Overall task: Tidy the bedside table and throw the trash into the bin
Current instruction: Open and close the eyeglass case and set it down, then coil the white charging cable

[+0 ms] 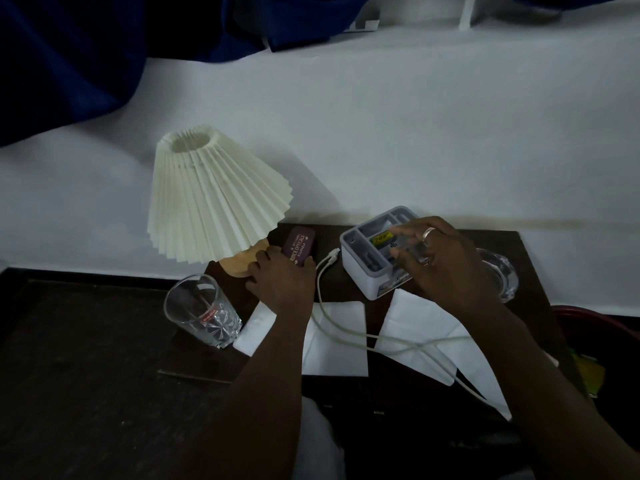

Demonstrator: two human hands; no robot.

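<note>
We see the dark bedside table [526, 244] carrying a pleated lamp [211, 199]. Right of the lamp, white tissues [337, 341] lie flat, and our right hand [446, 265] hovers, fingers spread, over a grey organizer [360, 261]. Our left hand [280, 282] grips a maroon glasses case [298, 249] beside the lamp's base.

There is a single view, taken from the person's head, looking forward and steeply down onto the bedside table [353, 282] at close range. The wide lens bends the wall [381, 133] at the far edge, behind where the hands work. The left hand [282, 278] and right hand [446, 268] enter from the bottom, forearms filling the near part. No second view shares the scene.
</note>
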